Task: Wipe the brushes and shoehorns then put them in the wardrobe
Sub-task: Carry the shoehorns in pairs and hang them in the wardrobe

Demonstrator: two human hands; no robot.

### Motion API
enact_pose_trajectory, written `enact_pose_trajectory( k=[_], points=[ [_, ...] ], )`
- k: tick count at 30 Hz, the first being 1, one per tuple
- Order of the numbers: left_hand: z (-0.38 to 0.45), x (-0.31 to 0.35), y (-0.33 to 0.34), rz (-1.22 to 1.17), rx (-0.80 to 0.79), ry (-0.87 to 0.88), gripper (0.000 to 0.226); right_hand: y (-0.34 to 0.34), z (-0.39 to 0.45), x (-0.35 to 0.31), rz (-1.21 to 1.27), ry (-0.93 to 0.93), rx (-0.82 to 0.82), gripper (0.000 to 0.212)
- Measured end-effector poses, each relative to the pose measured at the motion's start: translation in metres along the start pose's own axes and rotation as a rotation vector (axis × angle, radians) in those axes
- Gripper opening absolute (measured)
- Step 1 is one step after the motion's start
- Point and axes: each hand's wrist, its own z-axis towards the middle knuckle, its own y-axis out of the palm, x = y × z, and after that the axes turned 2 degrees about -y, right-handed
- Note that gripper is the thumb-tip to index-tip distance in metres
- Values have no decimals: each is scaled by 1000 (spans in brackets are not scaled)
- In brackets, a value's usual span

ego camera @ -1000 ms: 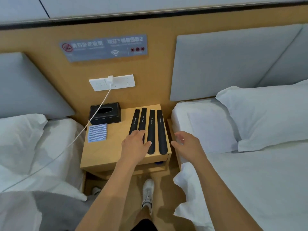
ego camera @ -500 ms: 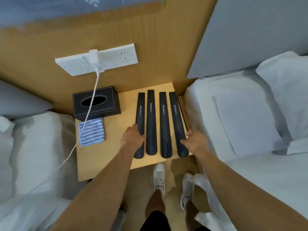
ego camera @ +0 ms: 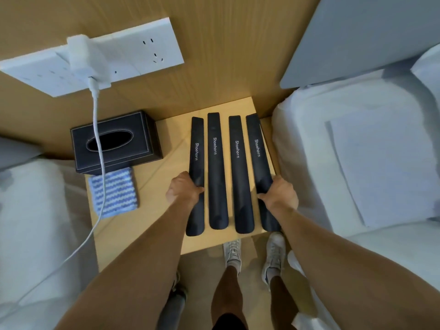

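Observation:
Several long black shoehorns lie side by side on the wooden nightstand (ego camera: 164,144). My left hand (ego camera: 183,192) grips the leftmost shoehorn (ego camera: 197,151) near its middle. My right hand (ego camera: 279,196) grips the rightmost shoehorn (ego camera: 258,148) the same way. Two more shoehorns (ego camera: 216,163) (ego camera: 239,167) lie untouched between my hands. A blue and white striped cloth (ego camera: 114,192) lies flat at the nightstand's left edge. No brushes or wardrobe are in view.
A black tissue box (ego camera: 114,141) stands at the nightstand's back left. A white charger cable (ego camera: 100,151) hangs from the wall socket (ego camera: 133,55) across the box and cloth. White beds (ego camera: 369,151) flank the nightstand on both sides. My feet (ego camera: 252,253) stand right below its front edge.
I have leaned closer over the nightstand. Both hands moved from hovering by the shoehorns' lower ends to curling round the two outer shoehorns.

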Motion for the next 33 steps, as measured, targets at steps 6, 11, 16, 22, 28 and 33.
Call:
enact_pose_trajectory(
  k=[6,11,16,22,28,33],
  points=[
    [-6,3,-23,-12,110,24,18,-11,2,17,227,43,-166,3],
    [-37,24,-52,-69,203,145,19,-51,-21,31,434,126,9,28],
    [-75,81,-74,-113,182,400,14,-107,-46,41,640,128,205,10],
    [-134,166,-95,-151,175,659,15,-186,-88,60,792,101,393,11],
    [-213,236,-107,-240,117,874,10,-255,-143,101,864,31,545,10],
    [-292,278,-107,-334,106,1043,14,-305,-198,138,880,-68,695,11]
  ],
)
